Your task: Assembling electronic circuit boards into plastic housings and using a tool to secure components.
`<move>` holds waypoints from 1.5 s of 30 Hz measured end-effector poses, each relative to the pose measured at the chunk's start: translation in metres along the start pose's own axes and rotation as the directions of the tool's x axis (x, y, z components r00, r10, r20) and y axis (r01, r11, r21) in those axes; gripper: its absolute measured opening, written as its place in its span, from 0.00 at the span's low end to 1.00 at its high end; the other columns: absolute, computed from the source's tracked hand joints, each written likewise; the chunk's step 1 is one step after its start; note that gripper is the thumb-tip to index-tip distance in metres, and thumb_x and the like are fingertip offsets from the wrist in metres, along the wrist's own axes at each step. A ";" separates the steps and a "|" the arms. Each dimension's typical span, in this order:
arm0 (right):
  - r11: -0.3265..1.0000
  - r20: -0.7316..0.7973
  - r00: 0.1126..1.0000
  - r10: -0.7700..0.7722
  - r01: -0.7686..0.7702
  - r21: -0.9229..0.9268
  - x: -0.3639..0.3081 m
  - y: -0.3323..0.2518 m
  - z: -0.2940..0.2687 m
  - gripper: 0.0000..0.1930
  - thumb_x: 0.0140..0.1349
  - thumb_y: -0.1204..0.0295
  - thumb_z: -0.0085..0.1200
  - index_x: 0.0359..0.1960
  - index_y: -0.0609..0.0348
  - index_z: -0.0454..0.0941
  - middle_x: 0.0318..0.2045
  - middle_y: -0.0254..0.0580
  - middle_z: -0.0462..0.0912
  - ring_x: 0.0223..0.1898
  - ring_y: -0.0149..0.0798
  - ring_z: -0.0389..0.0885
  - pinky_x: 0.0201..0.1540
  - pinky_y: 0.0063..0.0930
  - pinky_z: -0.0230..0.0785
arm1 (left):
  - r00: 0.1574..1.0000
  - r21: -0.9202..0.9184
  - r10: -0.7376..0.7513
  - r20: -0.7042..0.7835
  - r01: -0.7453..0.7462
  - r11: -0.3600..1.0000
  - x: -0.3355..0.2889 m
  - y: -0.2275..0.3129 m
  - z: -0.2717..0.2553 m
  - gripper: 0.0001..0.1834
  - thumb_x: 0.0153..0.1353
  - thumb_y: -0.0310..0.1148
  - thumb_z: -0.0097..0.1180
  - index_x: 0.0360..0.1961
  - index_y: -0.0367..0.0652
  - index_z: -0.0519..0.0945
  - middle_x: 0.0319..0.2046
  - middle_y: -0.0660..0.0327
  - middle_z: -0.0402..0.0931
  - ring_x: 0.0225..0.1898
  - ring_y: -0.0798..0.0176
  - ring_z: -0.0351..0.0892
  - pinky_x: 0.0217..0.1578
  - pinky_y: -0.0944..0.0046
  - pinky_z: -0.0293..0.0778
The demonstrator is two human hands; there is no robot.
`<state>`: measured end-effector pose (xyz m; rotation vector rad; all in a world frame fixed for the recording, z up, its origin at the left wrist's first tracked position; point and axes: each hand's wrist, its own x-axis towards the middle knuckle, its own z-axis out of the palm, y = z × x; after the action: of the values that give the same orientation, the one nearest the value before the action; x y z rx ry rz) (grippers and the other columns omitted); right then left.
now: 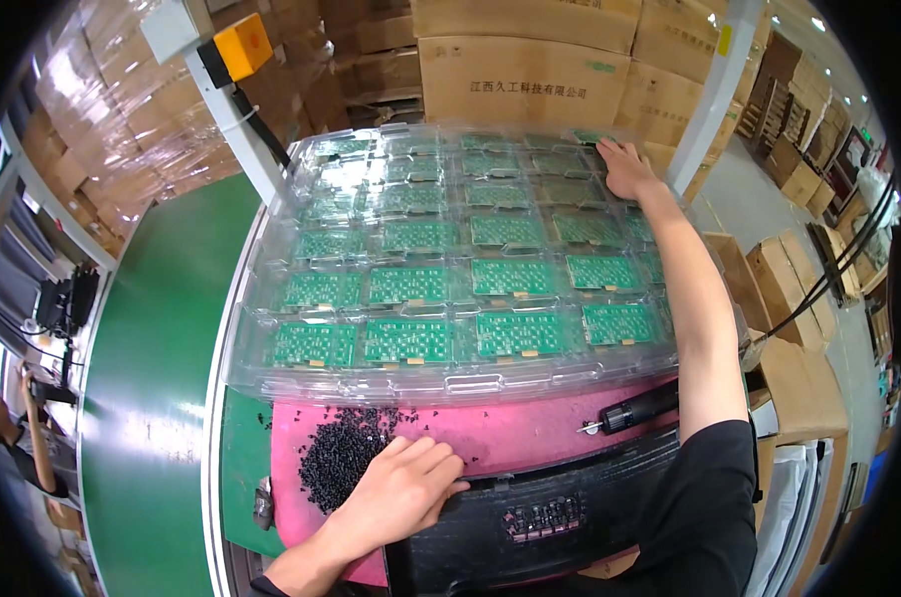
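Note:
My right hand (pixel 624 169) reaches to the far right corner of a stack of clear plastic trays (pixel 500 383). Its fingers are closed at the edge of a small green circuit board (pixel 585 136); the fingertips are partly hidden. Rows of similar green boards (pixel 515 333) lie in the tray pockets. Near me, my left hand (pixel 402 490) has its fingers curled over the upper left edge of a black plastic panel (pixel 460 542), which has a slotted opening. Beside that hand, a heap of small black screws or similar parts (pixel 336 460) lies on a pink mat (pixel 450 423).
An electric screwdriver (pixel 639 408) lies on the mat between trays and panel. A green conveyor belt (pixel 157 378) runs along the left, where another person (pixel 32 448) sits. Cartons (pixel 520 90) are stacked behind. White posts (pixel 714 95) flank the trays; open boxes (pixel 799 383) stand right.

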<state>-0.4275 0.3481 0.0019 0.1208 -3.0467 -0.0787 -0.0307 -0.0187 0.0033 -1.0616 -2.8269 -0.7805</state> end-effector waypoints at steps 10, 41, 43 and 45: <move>0.864 -0.338 0.800 -0.495 0.415 -0.285 -0.108 -0.023 -0.072 0.36 0.50 0.84 0.49 0.66 0.65 0.61 0.67 0.46 0.63 0.70 0.48 0.58 0.71 0.45 0.52 | 0.998 0.098 -0.040 -0.054 0.045 0.994 -0.007 0.001 -0.002 0.11 0.55 0.34 0.64 0.28 0.42 0.73 0.28 0.58 0.70 0.36 0.52 0.73 0.38 0.55 0.65; 0.901 -0.382 0.846 0.373 -0.232 0.366 -0.143 -0.048 -0.078 0.14 0.67 0.65 0.48 0.44 0.59 0.83 0.42 0.58 0.85 0.45 0.62 0.83 0.48 0.53 0.75 | 0.996 0.138 0.014 -0.084 -0.002 0.990 -0.019 -0.009 -0.008 0.11 0.56 0.35 0.63 0.31 0.42 0.75 0.31 0.60 0.74 0.39 0.53 0.74 0.41 0.55 0.66; 0.905 -0.519 0.827 0.215 0.031 0.424 -0.177 -0.042 -0.079 0.15 0.69 0.66 0.46 0.41 0.64 0.83 0.37 0.60 0.84 0.43 0.62 0.82 0.45 0.48 0.75 | 0.995 0.108 0.014 -0.097 -0.003 0.994 -0.014 -0.008 -0.010 0.11 0.55 0.35 0.64 0.37 0.42 0.78 0.34 0.57 0.75 0.41 0.51 0.74 0.42 0.55 0.68; 0.819 -0.444 0.895 0.037 0.227 0.527 -0.232 -0.070 -0.102 0.14 0.69 0.67 0.49 0.39 0.67 0.81 0.30 0.60 0.83 0.36 0.57 0.84 0.40 0.43 0.74 | 0.967 0.061 0.010 -0.255 0.006 0.998 -0.013 0.000 -0.012 0.21 0.54 0.34 0.67 0.48 0.41 0.77 0.42 0.54 0.76 0.46 0.48 0.75 0.48 0.52 0.70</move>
<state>-0.1820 0.2923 0.0785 0.2909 -2.5046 0.7568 -0.0227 -0.0317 0.0111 -0.8846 -2.6147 -0.7630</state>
